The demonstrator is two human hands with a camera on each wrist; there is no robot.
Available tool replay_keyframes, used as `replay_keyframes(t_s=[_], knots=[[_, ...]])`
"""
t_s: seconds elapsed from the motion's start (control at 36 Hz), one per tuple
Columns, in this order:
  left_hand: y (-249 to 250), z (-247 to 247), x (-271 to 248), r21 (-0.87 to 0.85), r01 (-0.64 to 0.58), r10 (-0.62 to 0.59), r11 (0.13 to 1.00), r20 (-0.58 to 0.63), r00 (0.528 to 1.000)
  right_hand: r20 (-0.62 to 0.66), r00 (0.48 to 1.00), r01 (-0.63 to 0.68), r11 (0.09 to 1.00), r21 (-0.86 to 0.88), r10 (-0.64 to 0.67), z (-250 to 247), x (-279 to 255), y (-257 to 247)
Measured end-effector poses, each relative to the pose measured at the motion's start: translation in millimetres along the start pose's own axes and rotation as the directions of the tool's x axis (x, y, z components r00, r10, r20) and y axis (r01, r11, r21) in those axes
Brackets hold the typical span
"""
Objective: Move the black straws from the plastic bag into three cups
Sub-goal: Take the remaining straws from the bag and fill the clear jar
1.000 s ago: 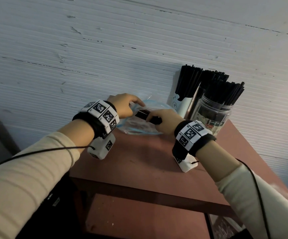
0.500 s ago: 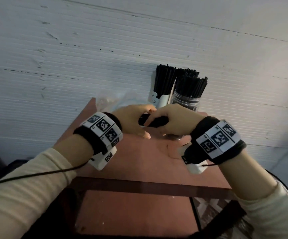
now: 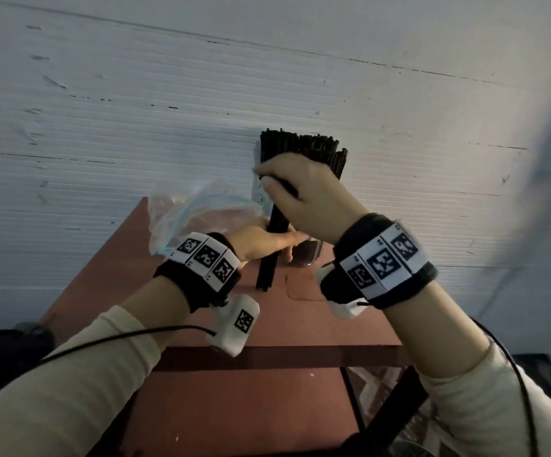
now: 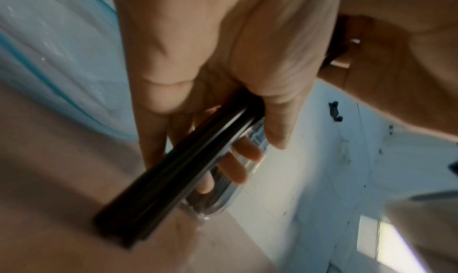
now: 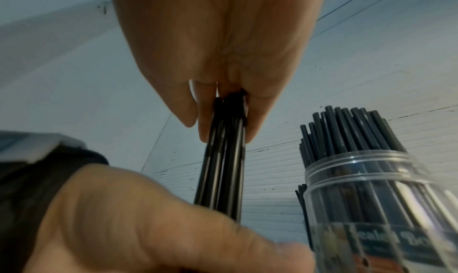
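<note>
A bundle of black straws [image 3: 272, 225] stands upright with its lower ends on the red-brown table [image 3: 300, 324]. My right hand [image 3: 277, 186] pinches the bundle's top [image 5: 226, 140] from above. My left hand [image 3: 280, 245] curls round the lower part [image 4: 173, 179]. The crumpled clear plastic bag [image 3: 185, 212] with a blue strip lies at the table's back left, apart from both hands. Behind the hands stand a white cup [image 3: 260, 197] and a clear jar [image 5: 371, 189], both full of black straws [image 3: 303, 146]. A third cup is hidden.
A white ribbed wall [image 3: 267, 77] runs right behind the cups. The table's front edge [image 3: 284, 356] lies below my wrists, with a lower shelf [image 3: 234, 407] under it. Cables run from both wrist units.
The straw bundle, held level between both hands before, now stands upright on the table. My right hand has risen to its top and my left has slid to its lower part.
</note>
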State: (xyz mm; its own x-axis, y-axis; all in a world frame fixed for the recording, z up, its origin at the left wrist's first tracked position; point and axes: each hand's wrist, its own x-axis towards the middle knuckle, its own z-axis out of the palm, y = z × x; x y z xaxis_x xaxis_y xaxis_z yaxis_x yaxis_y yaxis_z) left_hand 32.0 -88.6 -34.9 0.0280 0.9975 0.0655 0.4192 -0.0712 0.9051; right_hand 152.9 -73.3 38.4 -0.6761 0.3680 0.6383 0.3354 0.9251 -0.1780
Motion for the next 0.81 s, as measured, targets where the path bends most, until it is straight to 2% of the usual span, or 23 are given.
replay_keyframes(t_s=[0.08,0.17,0.19,0.25,0.31,0.36,0.39,0.47,0.56,0.61,0.67,0.75,0.81], knots=[[-1,2,-5,0.001,0.168,-0.167,0.986,0.09,0.982,0.055,0.998,0.013,1.0,-0.018,-0.012,12,-7,3],[7,4,-14,0.114,0.207,-0.218,0.972,0.101,0.971,0.033,0.999,0.032,0.999,0.027,-0.032,12,-10,1],[8,4,-16,0.131,0.201,-0.213,0.971,0.084,0.974,0.026,0.999,0.035,0.999,0.037,-0.036,11,-10,0],[4,3,-15,0.017,0.146,-0.147,0.989,0.043,0.988,-0.023,0.999,0.024,0.999,0.034,-0.023,6,-11,-1],[4,0,-14,-0.059,0.069,-0.068,0.996,0.009,0.998,-0.143,0.99,-0.002,0.999,0.046,0.009,0,-14,-2],[9,-1,-17,-0.098,-0.007,0.01,0.995,0.038,0.999,-0.241,0.968,-0.048,0.997,0.065,0.062,-6,-19,-1],[14,-2,-20,-0.111,-0.045,0.054,0.993,0.079,0.995,-0.241,0.965,-0.083,0.993,0.081,0.1,-9,-21,-1],[28,-2,-27,-0.031,-0.126,0.13,0.992,0.162,0.978,-0.043,0.978,-0.199,0.977,0.081,0.203,-9,-28,4],[33,1,-28,-0.065,-0.156,0.168,0.986,0.254,0.953,0.143,0.969,-0.228,0.956,0.182,0.203,-2,-32,10],[34,3,-27,-0.059,-0.192,0.201,0.98,0.249,0.947,0.224,0.959,-0.234,0.933,0.273,0.175,0,-35,13],[34,7,-27,-0.036,-0.226,0.229,0.973,0.209,0.951,0.232,0.962,-0.206,0.943,0.263,0.145,-1,-35,17],[34,12,-20,-0.038,-0.298,0.3,0.954,0.163,0.94,0.178,0.975,-0.174,0.954,0.243,0.132,-11,-29,24],[33,16,-13,0.042,-0.287,0.278,0.957,0.15,0.949,0.15,0.981,-0.159,0.95,0.268,0.122,-26,-22,29]])
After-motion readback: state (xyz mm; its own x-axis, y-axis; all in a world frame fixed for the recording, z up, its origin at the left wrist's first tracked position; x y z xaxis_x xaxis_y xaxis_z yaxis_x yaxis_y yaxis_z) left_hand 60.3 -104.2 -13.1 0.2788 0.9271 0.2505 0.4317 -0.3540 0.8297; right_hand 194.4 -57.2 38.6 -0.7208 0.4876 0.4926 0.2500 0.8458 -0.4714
